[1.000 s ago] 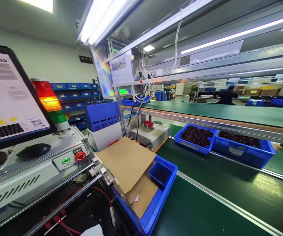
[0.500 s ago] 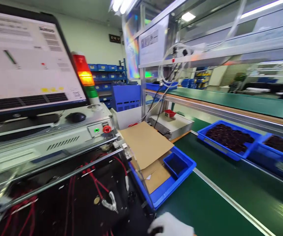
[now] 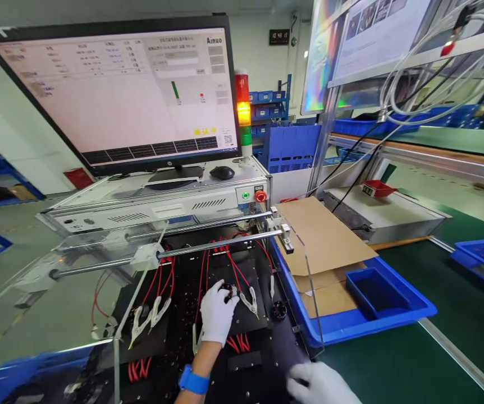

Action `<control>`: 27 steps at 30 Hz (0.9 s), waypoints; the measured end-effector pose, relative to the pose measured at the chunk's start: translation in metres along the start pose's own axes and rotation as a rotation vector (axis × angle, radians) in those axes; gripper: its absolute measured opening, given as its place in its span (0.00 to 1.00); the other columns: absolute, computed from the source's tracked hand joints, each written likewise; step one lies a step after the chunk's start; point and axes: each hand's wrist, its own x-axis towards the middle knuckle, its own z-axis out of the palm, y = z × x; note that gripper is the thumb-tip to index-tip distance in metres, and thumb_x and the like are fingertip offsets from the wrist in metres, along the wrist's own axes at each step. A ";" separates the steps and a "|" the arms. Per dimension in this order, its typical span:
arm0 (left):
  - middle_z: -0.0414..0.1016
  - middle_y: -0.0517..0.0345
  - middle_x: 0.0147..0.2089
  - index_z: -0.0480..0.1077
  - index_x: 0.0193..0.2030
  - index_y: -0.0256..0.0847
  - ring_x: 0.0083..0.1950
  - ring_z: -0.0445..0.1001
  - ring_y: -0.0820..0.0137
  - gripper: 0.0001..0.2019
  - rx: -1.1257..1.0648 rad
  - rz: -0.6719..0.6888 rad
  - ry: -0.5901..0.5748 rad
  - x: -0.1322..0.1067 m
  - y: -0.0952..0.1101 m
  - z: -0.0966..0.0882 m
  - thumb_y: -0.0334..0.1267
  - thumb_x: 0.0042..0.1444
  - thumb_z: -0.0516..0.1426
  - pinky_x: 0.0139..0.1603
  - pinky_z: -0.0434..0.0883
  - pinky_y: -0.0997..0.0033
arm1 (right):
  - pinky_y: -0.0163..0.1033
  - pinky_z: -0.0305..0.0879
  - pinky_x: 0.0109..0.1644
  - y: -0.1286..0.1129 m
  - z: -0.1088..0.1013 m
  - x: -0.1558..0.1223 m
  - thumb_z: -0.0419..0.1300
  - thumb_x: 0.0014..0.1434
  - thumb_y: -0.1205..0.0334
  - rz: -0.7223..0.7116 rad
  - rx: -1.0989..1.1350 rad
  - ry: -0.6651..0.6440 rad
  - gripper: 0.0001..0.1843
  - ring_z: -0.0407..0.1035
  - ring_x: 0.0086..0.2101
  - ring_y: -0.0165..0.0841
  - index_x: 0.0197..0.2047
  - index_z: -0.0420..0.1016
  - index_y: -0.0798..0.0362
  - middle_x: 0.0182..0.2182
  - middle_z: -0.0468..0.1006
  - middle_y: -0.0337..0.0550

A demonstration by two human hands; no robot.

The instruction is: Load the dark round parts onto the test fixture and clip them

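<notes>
My right hand rests low at the near edge of the black fixture plate, gloved, its fingers too blurred to tell their spread. Farther in, my left hand has its fingers closed around a small dark round part beside a clip lead. Beyond stand the blue bin and monitor.
</notes>
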 end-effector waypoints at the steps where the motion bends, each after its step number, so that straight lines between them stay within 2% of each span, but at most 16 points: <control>1: 0.68 0.53 0.54 0.74 0.32 0.41 0.49 0.68 0.60 0.05 0.007 -0.006 -0.016 0.001 0.003 0.002 0.38 0.48 0.60 0.50 0.67 0.59 | 0.38 0.66 0.41 -0.026 0.003 0.023 0.47 0.57 0.58 -0.067 0.037 0.085 0.16 0.73 0.37 0.36 0.35 0.77 0.44 0.33 0.78 0.41; 3: 0.67 0.53 0.54 0.73 0.34 0.41 0.49 0.67 0.59 0.06 0.021 -0.012 -0.018 -0.001 0.008 0.005 0.38 0.48 0.60 0.48 0.67 0.59 | 0.38 0.62 0.51 -0.061 0.011 0.069 0.47 0.55 0.63 -0.111 0.030 0.342 0.19 0.67 0.48 0.36 0.48 0.72 0.48 0.47 0.74 0.44; 5: 0.67 0.53 0.54 0.73 0.35 0.40 0.50 0.67 0.59 0.07 0.021 -0.022 -0.008 -0.003 0.010 0.007 0.37 0.47 0.60 0.48 0.67 0.59 | 0.43 0.54 0.59 -0.073 0.018 0.113 0.52 0.51 0.66 -0.167 -0.052 0.510 0.31 0.56 0.57 0.39 0.60 0.60 0.55 0.58 0.60 0.50; 7: 0.68 0.52 0.53 0.72 0.35 0.40 0.50 0.67 0.59 0.08 0.000 -0.031 -0.016 -0.003 0.010 0.010 0.36 0.46 0.61 0.49 0.67 0.59 | 0.49 0.49 0.62 -0.071 0.023 0.149 0.56 0.47 0.64 -0.263 -0.125 0.553 0.41 0.47 0.61 0.44 0.64 0.49 0.61 0.62 0.50 0.56; 8: 0.68 0.52 0.53 0.72 0.35 0.40 0.50 0.67 0.60 0.07 -0.016 -0.015 -0.028 -0.001 0.008 0.011 0.34 0.46 0.61 0.50 0.66 0.59 | 0.50 0.48 0.62 -0.067 0.024 0.162 0.57 0.48 0.63 -0.302 -0.141 0.559 0.42 0.45 0.61 0.44 0.64 0.47 0.62 0.63 0.49 0.57; 10: 0.67 0.54 0.54 0.73 0.32 0.41 0.53 0.65 0.60 0.08 -0.033 0.070 -0.056 0.004 0.004 0.011 0.30 0.43 0.62 0.53 0.65 0.58 | 0.51 0.47 0.62 -0.059 0.020 0.180 0.52 0.53 0.63 -0.306 -0.140 0.596 0.37 0.48 0.60 0.42 0.65 0.45 0.60 0.61 0.53 0.56; 13: 0.62 0.58 0.60 0.73 0.29 0.45 0.61 0.57 0.55 0.11 -0.002 0.251 -0.043 0.012 -0.008 0.007 0.25 0.40 0.62 0.58 0.59 0.52 | 0.48 0.55 0.58 -0.053 0.008 0.186 0.45 0.58 0.67 -0.111 -0.110 0.647 0.32 0.58 0.55 0.39 0.65 0.43 0.58 0.57 0.61 0.53; 15: 0.59 0.60 0.61 0.74 0.31 0.48 0.62 0.55 0.54 0.12 0.010 0.267 0.051 0.011 -0.021 0.006 0.25 0.44 0.59 0.58 0.58 0.49 | 0.44 0.63 0.50 -0.053 -0.002 0.184 0.47 0.58 0.63 0.052 -0.096 0.597 0.33 0.65 0.50 0.40 0.65 0.43 0.58 0.53 0.66 0.54; 18: 0.65 0.55 0.57 0.73 0.41 0.49 0.58 0.61 0.59 0.14 -0.088 0.113 0.261 -0.004 -0.037 0.012 0.28 0.53 0.53 0.57 0.62 0.53 | 0.43 0.66 0.45 -0.056 -0.013 0.180 0.49 0.57 0.54 0.210 -0.114 0.447 0.31 0.67 0.47 0.42 0.62 0.54 0.57 0.48 0.71 0.54; 20: 0.69 0.50 0.52 0.71 0.47 0.44 0.54 0.65 0.61 0.13 -0.208 -0.045 0.323 -0.021 -0.038 0.019 0.33 0.56 0.51 0.55 0.65 0.56 | 0.44 0.65 0.45 -0.058 -0.015 0.179 0.48 0.57 0.48 0.262 -0.138 0.364 0.28 0.68 0.46 0.43 0.57 0.62 0.56 0.45 0.73 0.54; 22: 0.70 0.48 0.48 0.68 0.50 0.40 0.51 0.68 0.61 0.15 -0.319 -0.182 0.270 -0.038 -0.030 0.026 0.39 0.58 0.50 0.53 0.67 0.57 | 0.45 0.65 0.44 -0.059 -0.016 0.177 0.48 0.57 0.46 0.277 -0.166 0.329 0.27 0.70 0.43 0.44 0.52 0.66 0.56 0.41 0.75 0.54; 24: 0.71 0.48 0.47 0.64 0.54 0.40 0.50 0.69 0.60 0.18 -0.388 -0.272 0.165 -0.050 -0.017 0.031 0.43 0.58 0.50 0.52 0.68 0.56 | 0.46 0.65 0.42 -0.062 -0.019 0.175 0.48 0.57 0.48 0.265 -0.195 0.328 0.24 0.71 0.41 0.44 0.49 0.68 0.55 0.39 0.76 0.53; 27: 0.67 0.44 0.53 0.58 0.58 0.38 0.56 0.64 0.56 0.26 -0.433 -0.330 0.064 -0.055 0.003 0.038 0.41 0.53 0.55 0.56 0.64 0.51 | 0.45 0.65 0.40 -0.066 -0.027 0.172 0.47 0.57 0.52 0.258 -0.201 0.349 0.22 0.72 0.38 0.44 0.50 0.67 0.54 0.37 0.76 0.53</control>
